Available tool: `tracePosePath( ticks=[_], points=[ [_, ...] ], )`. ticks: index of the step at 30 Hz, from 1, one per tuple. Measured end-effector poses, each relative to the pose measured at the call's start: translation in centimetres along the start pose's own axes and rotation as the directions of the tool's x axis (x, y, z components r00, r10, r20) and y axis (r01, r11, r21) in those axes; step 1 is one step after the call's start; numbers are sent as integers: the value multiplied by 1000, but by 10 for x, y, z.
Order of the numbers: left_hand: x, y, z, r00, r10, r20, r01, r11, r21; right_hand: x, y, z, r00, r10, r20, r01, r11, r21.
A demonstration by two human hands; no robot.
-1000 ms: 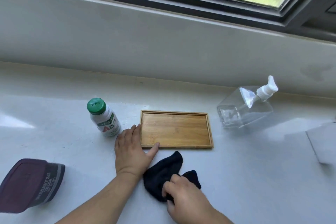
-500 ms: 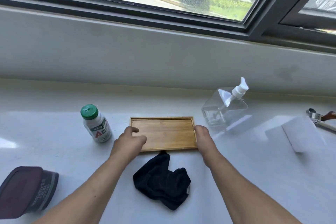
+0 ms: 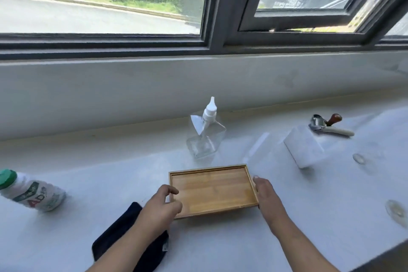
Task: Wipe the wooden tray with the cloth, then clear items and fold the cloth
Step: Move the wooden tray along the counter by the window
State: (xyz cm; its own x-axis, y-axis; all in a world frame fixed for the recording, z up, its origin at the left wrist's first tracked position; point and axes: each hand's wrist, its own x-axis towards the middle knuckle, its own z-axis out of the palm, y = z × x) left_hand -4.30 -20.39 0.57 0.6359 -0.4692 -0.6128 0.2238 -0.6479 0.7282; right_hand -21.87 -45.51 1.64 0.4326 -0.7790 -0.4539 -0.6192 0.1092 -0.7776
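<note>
The wooden tray (image 3: 213, 190) is empty and sits in the middle of the white sill, tilted slightly. My left hand (image 3: 160, 207) grips its left short edge, fingers curled over the rim. My right hand (image 3: 266, 194) clasps the right short edge. Whether the tray is lifted off the sill I cannot tell. The dark cloth (image 3: 123, 240) lies crumpled on the sill below the tray's left end, partly hidden under my left forearm.
A clear pump bottle (image 3: 205, 137) stands just behind the tray. A green-capped white bottle (image 3: 28, 192) is at the far left. At the right lie a white block (image 3: 303, 148), a wood-handled tool (image 3: 329, 125) and two small clear discs (image 3: 397, 211). The window wall rises behind.
Both hands stay on the tray's ends, and the tray has shifted rightward relative to the green-capped bottle and the cloth. The view has swung right; one second ago my right hand was on the cloth.
</note>
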Motion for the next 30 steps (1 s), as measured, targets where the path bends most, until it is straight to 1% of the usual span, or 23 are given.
tracePosePath(
  ticks=[4,7,10,13,21,24,28,30],
  points=[
    [8,44,66,997,-50,61,51,999,-5,37,15,-65,1000,31,5,-31,999,-29],
    [21,80,110,994,-72,83,71,997,14,75,19,-107,1000,26,6,-26,998,-60],
    [40,116,145,995,-68,76,68,998,13,114,11,-138,999,29,19,-28,999,-47],
    [63,149,168,998,-65,27,65,998,2,153,-7,-155,1000,13,20,-12,999,-42],
    [138,221,183,993,-74,-95,73,997,-6,250,-68,-152,992,23,123,-12,996,-85],
    [171,241,184,985,-90,-147,87,996,-24,288,-85,-143,991,33,129,-21,995,-98],
    [219,258,186,964,-121,-236,119,993,-24,337,-97,-127,993,-28,117,48,983,-175],
    [237,263,187,950,-128,-284,129,991,-14,354,-104,-119,993,-51,109,70,982,-175]
  ],
)
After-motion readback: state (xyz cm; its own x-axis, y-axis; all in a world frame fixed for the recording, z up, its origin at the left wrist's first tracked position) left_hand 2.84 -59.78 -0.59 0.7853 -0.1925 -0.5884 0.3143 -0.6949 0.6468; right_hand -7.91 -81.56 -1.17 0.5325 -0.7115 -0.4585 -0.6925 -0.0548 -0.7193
